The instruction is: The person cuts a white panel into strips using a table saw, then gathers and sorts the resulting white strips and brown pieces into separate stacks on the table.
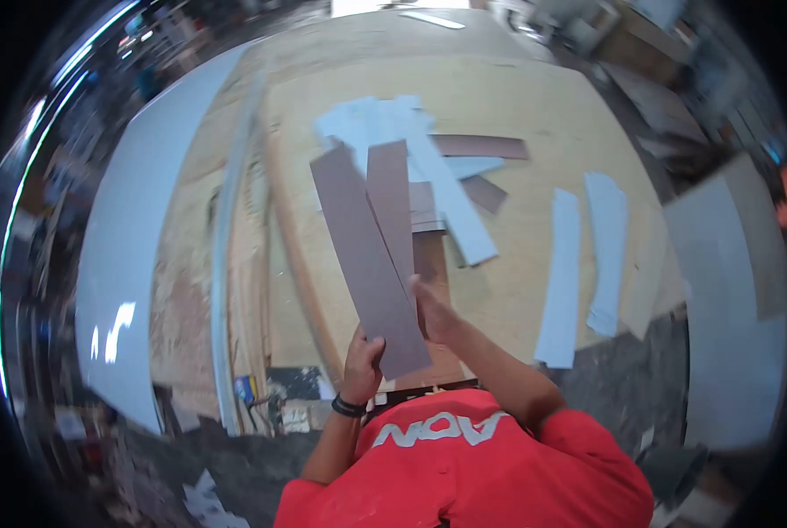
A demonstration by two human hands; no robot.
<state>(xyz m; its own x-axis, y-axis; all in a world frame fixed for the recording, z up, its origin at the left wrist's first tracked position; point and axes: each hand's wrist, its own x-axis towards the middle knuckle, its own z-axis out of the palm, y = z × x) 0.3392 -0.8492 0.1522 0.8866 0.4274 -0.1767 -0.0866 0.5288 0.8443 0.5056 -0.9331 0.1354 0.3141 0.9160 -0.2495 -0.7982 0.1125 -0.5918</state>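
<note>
Two long brown strips of thin sheet material are held up in front of me, fanned apart at their far ends. My left hand (pixel 363 365) grips the front strip (pixel 363 255) near its lower left edge, thumb on top. Partly behind it lies the second strip (pixel 389 189), angled slightly to the right. My right hand (pixel 433 317) is at the right edge of the strips, thumb pointing up; its other fingers are mostly hidden behind them. Beyond the strips, a loose pile of white strips (pixel 455 202) lies on the wooden table (pixel 517 97).
Two white strips (pixel 559 282) (pixel 606 246) lie apart on the right of the table. More brown pieces (pixel 490 147) stick out from the pile. Long wooden and metal lengths (pixel 235 229) run along the left, beside a white glossy sheet (pixel 138 211). White panels (pixel 728 290) stand at right.
</note>
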